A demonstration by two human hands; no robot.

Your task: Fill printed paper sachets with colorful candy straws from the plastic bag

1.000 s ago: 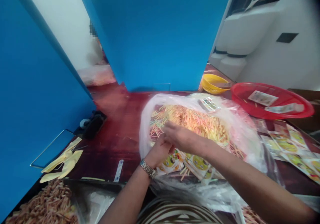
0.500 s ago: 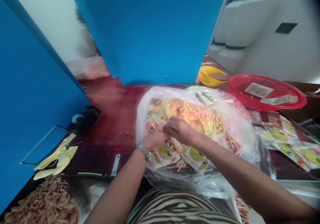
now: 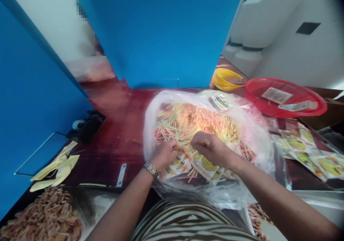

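My left hand (image 3: pixel 165 154), with a metal watch on its wrist, is closed at the left side of an opened clear plastic bag (image 3: pixel 150 126). Small orange-red bits show at its fingertips, but I cannot make out what it grips. My right hand (image 3: pixel 208 146) is curled into a fist a little to the right, apart from the left; whatever it holds is hidden. Beneath and beyond both hands lies a heap of thin pastel sticks (image 3: pixel 188 117) inside the bag. Printed yellow-and-white packets (image 3: pixel 205 162) rest on the sticks nearest me.
A red basket (image 3: pixel 285 113) holding labels and a yellow basket (image 3: pixel 224 85) stand back right. More printed packets (image 3: pixel 303 144) lie right. Blue panels (image 3: pixel 166 29) rise behind and left. Yellow gloves (image 3: pixel 57 169) and a black tape dispenser (image 3: pixel 91 126) are left; brownish twisted pieces (image 3: pixel 45 216) fill the lower left.
My hands, together before, have moved apart: the right hand shifted right and slightly down, the left slightly left. The whole view has shifted a little.
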